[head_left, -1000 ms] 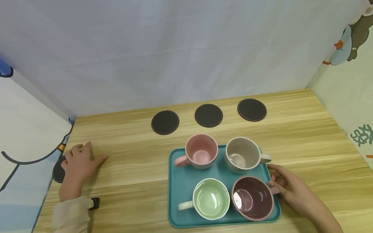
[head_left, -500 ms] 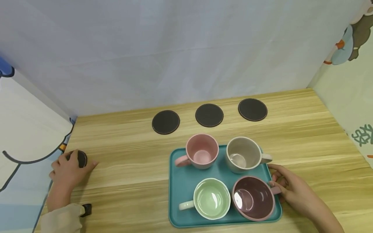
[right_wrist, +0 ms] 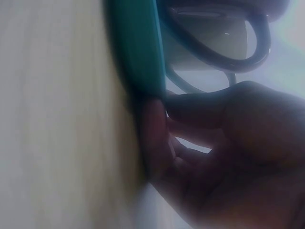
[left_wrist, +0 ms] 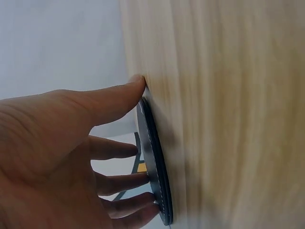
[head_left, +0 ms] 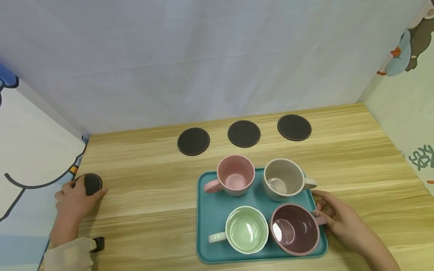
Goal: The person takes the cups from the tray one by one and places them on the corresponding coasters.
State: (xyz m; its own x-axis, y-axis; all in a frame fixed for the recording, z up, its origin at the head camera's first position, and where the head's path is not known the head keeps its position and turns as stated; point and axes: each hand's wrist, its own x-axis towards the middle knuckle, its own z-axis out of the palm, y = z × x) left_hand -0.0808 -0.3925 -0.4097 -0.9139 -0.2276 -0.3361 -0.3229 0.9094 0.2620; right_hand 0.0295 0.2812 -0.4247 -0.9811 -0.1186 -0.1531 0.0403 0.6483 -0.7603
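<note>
In the head view my left hand [head_left: 72,199] spans a black round coaster [head_left: 92,183] at the table's far left, thumb on one side and fingers on the other. The left wrist view shows the thumb tip at the edge of the coaster [left_wrist: 155,164] and the fingertips against it; the coaster has stitching round its border. My right hand [head_left: 340,220] grips the right edge of a teal tray [head_left: 208,222]. On the tray stand a pink cup [head_left: 235,176], a beige cup [head_left: 284,180], a light green cup [head_left: 246,230] and a dark mauve cup [head_left: 295,230].
Three more black coasters lie in a row behind the tray: a left one [head_left: 193,141], a middle one [head_left: 244,134] and a right one [head_left: 294,127]. A pale cloth wall [head_left: 217,64] closes off the back of the wooden table [head_left: 149,180]. Patterned panels stand at both sides.
My left hand has moved left and towards me, then settled round the coaster, which shows more to its right side. The right hand, tray and cups stay in place.
</note>
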